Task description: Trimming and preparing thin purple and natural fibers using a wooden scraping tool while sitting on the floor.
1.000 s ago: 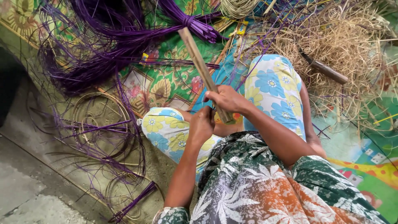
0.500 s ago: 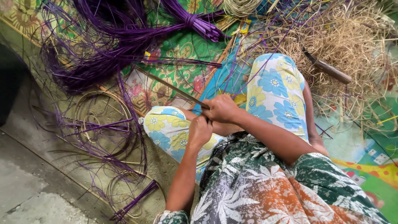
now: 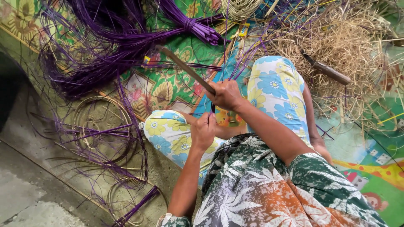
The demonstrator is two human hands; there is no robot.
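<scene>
Now the right hand (image 3: 226, 94) grips a blade (image 3: 185, 67), raised higher than before, pointing up-left over the mat (image 3: 168, 86). Below it, the left hand (image 3: 203, 130) pinches a purple strip (image 3: 213, 110) above the knee (image 3: 168, 130).

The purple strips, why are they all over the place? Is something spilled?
Nothing looks spilled. Loose purple strips stray across the bare floor beyond the mat, while others sit in a tied bundle. A knife lies half buried in the straw pile.
</scene>
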